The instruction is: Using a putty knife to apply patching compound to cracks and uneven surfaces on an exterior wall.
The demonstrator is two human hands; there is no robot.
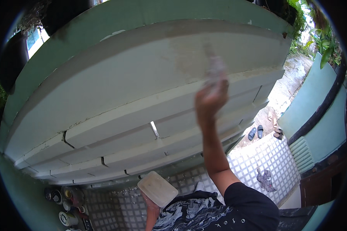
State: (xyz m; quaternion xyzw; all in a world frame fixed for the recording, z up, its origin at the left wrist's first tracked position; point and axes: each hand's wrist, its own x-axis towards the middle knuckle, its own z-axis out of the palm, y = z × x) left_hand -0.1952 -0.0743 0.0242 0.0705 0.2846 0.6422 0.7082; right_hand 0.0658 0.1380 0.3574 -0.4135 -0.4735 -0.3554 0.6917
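Observation:
My right hand (210, 100) is raised in front of a pale wall panel (123, 69), its fingers wrapped round a blurred whitish-pink handled tool (214, 71), probably a brush, whose far end is over a brownish damp-looking patch. Whether it touches the surface is unclear. Low down, my left hand (150, 204) grips a pale rectangular plastic container (157, 188), most fingers hidden beneath it. Below the panel run stepped white ledges (131, 131) with narrow slots, and a green band (77, 34) borders its top.
A tiled floor (273, 154) lies below, with a crumpled cloth (266, 181) at right. Sandals (260, 131) stand near a concrete path (289, 81). Tins and containers (68, 218) line the lower left wall. A green side wall (327, 115) carries a dark pipe (321, 107); plants (323, 42) hang upper right.

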